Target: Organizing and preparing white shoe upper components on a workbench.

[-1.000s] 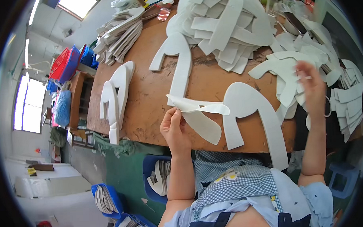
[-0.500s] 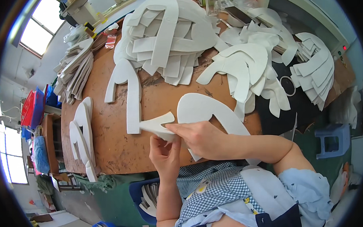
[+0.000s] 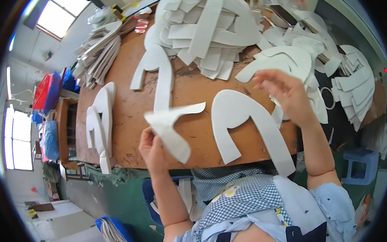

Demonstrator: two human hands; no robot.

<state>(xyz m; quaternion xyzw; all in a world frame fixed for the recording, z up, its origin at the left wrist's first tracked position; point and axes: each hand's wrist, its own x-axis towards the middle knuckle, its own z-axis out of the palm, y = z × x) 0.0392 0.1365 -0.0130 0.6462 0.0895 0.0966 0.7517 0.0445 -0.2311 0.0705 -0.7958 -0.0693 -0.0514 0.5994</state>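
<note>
My left hand (image 3: 152,149) pinches one edge of a thin white forked piece (image 3: 170,132), fabric or soft sheet, raised over the near part of the table and slightly blurred. My right hand (image 3: 287,97) is off that piece, in front of the pile of thin white curved pieces (image 3: 300,57) at the right. Its fingers are apart, loosely bent, and I see nothing in them. Between my hands a thick white U-shaped foam pad (image 3: 240,106) lies on the table, one leg reaching past the near edge. Another such pad (image 3: 161,66) lies beyond my left hand.
A tall heap of white foam pads (image 3: 207,35) stands at the back of the brown table (image 3: 192,91). Several pads (image 3: 102,120) lie at the left edge, below a stack (image 3: 101,56). Fanned pads (image 3: 354,89) lie far right. A blue stool (image 3: 360,164) stands on the floor.
My right hand has let go of the thin forked piece and moved right toward the curved pieces. My left hand has shifted left with the piece, which has turned. The view has shifted too.
</note>
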